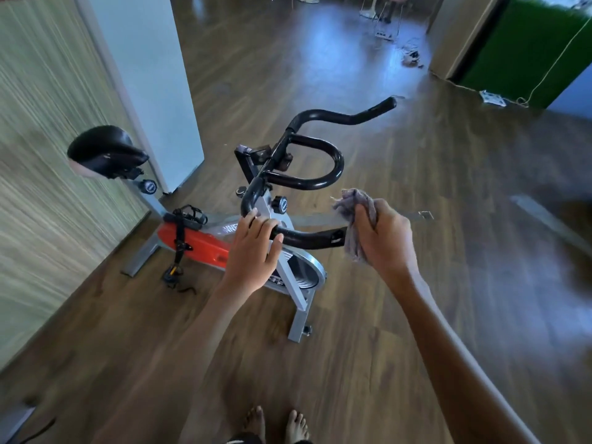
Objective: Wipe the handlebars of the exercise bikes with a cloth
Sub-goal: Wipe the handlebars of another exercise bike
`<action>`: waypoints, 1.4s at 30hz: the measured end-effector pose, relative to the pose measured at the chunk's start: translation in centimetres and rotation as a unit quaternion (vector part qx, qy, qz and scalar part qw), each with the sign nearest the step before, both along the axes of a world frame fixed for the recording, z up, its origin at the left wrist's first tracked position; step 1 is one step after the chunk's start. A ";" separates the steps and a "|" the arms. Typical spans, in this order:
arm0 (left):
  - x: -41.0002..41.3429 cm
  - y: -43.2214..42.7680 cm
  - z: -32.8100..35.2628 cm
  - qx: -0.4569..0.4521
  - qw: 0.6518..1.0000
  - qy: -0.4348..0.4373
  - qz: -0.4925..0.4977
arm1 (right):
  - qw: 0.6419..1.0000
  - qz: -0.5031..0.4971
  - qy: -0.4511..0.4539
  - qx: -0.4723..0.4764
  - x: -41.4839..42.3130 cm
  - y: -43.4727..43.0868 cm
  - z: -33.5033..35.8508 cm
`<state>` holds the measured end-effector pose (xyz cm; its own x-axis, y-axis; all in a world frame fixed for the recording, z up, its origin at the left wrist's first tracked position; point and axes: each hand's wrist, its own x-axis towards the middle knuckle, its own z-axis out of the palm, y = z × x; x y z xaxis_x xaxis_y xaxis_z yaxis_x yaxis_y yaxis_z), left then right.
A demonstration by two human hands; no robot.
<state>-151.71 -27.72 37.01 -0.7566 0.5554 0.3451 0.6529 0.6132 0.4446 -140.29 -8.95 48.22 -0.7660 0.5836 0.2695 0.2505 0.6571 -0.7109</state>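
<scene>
On the wooden floor (416,315) in front of you stands the exercise bike (301,293), side-on, its saddle (105,152) to your left by the pale wall panel (150,75). Its black handlebars (334,165) rise between your arms. Your left hand (253,251) grips the near bar just past its bend, fingers curled over the top of the tube. Your right hand (384,241) holds a bunched grey cloth (355,216), pinched in a closed fist with folds spilling out above and below. The cloth sits right at the open end of that same near bar; whether it touches the tip you cannot tell. The far bar reaches away to the upper right with nothing on it. Below your left hand the orange flywheel cover (195,243) shows, and your bare feet (275,424) stand at the bottom edge.
</scene>
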 end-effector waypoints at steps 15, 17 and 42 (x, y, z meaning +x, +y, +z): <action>-4.5 -1.7 -1.7 0.007 0.986 0.113 -0.125 | 0.771 0.020 -0.208 0.601 -3.7 -5.0 -5.3; -4.8 -1.8 -1.8 0.024 0.984 0.112 -0.135 | 0.761 0.010 -0.177 0.624 -2.7 -3.8 -4.6; -4.0 -1.9 -0.8 0.026 0.990 0.064 -0.126 | 0.768 -0.137 -0.136 0.610 -1.5 -4.1 -4.7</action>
<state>-155.75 -29.59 36.16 -0.5451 0.6993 0.4624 0.8349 0.4026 0.3753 -141.84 -13.02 43.54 -0.7847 0.1734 0.5951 0.5285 0.6889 0.4961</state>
